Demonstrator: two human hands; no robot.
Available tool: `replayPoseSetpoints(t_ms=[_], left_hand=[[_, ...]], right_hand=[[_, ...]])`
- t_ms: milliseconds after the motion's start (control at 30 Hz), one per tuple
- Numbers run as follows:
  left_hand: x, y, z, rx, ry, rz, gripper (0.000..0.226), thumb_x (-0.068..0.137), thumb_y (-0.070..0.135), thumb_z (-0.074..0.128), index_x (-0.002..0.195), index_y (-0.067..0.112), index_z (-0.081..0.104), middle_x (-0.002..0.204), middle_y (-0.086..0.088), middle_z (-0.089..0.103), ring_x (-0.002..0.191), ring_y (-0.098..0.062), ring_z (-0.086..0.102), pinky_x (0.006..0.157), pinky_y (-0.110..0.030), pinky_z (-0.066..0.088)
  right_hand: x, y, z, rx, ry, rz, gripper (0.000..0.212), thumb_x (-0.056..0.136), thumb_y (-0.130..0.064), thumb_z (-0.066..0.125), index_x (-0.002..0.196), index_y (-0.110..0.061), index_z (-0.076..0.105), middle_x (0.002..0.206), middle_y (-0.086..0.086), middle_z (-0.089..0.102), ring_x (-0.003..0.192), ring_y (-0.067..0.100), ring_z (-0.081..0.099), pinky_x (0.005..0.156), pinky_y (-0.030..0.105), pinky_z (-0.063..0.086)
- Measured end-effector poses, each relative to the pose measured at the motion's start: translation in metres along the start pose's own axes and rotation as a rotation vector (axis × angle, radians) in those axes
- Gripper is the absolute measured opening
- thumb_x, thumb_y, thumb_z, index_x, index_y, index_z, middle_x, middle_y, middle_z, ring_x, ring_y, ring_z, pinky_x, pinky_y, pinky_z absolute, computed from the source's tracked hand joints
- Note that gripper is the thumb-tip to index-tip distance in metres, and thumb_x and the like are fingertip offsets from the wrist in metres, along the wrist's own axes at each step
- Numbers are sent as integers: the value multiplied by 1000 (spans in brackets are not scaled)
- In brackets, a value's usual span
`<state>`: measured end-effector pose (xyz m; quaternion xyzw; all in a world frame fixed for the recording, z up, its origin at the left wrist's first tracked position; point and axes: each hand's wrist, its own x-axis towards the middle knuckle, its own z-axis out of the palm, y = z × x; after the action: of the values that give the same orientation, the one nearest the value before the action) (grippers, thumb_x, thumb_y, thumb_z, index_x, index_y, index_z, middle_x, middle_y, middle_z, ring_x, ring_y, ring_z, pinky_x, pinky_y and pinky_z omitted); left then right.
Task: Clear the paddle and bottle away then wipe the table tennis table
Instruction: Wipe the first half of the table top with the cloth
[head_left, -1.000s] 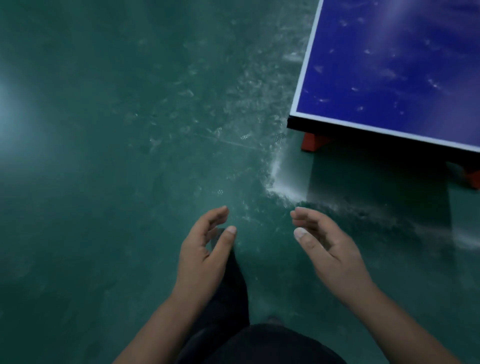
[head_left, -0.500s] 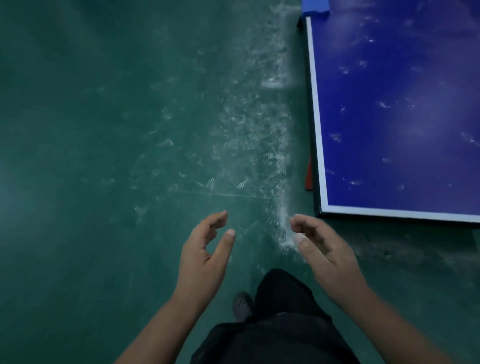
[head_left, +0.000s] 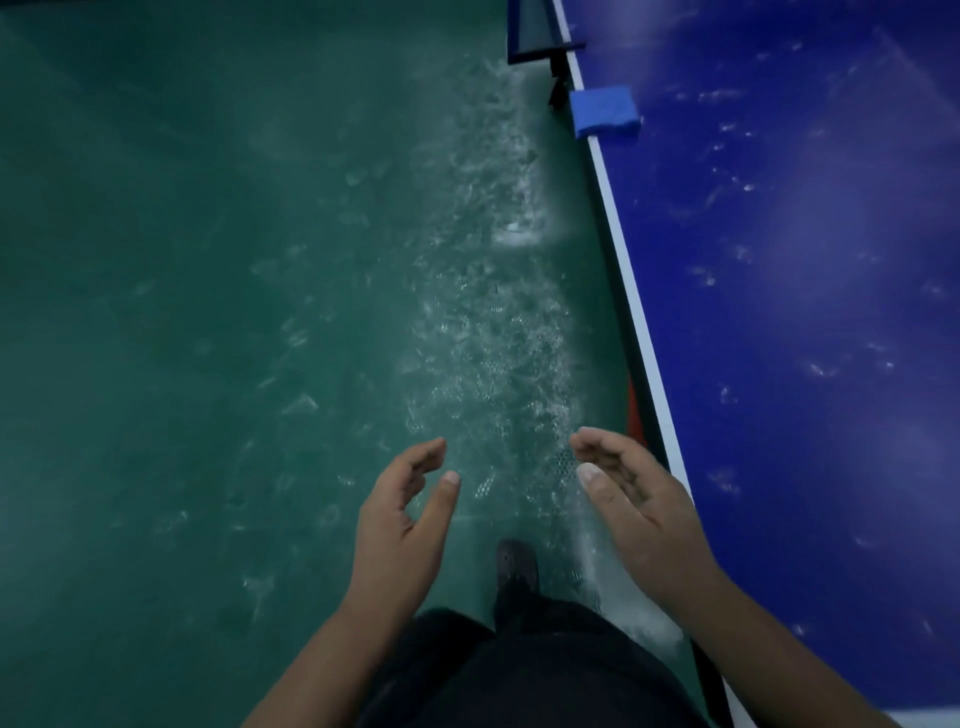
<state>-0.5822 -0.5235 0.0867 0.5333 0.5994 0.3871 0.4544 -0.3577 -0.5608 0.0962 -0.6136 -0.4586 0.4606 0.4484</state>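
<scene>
The view has been swung along the worktop (head_left: 805, 312) side, so a blue sponge (head_left: 605, 111) is now seen at 1 o'clock on its edge by the net post (head_left: 540, 36), while left hand (head_left: 402, 525) and right hand (head_left: 641, 506) stay empty, loosely uncurled; paddle and bottle unseen, wiping judged next.

An indoor table tennis hall, seen from above by a person standing at the left side of a blue table tennis table (head_left: 810, 322). The table's white edge line (head_left: 631, 291) runs along its near side, and a net post (head_left: 540, 36) is clamped to that edge at the far end. Beside the table spreads a green sports floor (head_left: 208, 312), its surface scuffed pale with shoe prints in a worn strip (head_left: 488, 338) running alongside the table.
</scene>
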Motion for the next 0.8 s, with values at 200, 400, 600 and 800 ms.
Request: replayPoseSetpoints(t_ms=[200, 400, 600, 800], left_hand=[[142, 32, 13, -1, -69, 40, 27, 89, 37, 61, 115, 37, 64, 117, 22, 67, 115, -4, 62, 104, -45, 48], [292, 42, 24, 9, -187, 48, 26, 95, 26, 64, 119, 37, 63, 120, 25, 65, 117, -1, 59, 105, -41, 48], [448, 66, 31, 44, -316, 109, 29, 91, 40, 61, 120, 36, 63, 120, 26, 63, 116, 2, 58, 104, -33, 47], [575, 87, 55, 59, -444, 107, 28, 95, 27, 63, 122, 30, 64, 121, 21, 65, 116, 2, 58, 102, -28, 47]], right_hand=[[129, -30, -3, -33, 83, -13, 33, 91, -40, 57, 123, -37, 61, 120, -20, 65, 114, 1, 61, 93, 14, 49], [254, -37, 7, -55, 196, -5, 33, 90, -44, 57, 121, -38, 61, 119, -20, 66, 113, 0, 62, 90, 11, 48], [381, -50, 30, -81, 316, 51, 27, 93, -41, 61, 119, -46, 61, 119, -22, 66, 112, -1, 62, 89, 13, 50], [486, -77, 33, -56, 417, 78, 28, 90, -43, 58, 115, -53, 60, 120, -22, 65, 114, 0, 61, 90, 9, 46]])
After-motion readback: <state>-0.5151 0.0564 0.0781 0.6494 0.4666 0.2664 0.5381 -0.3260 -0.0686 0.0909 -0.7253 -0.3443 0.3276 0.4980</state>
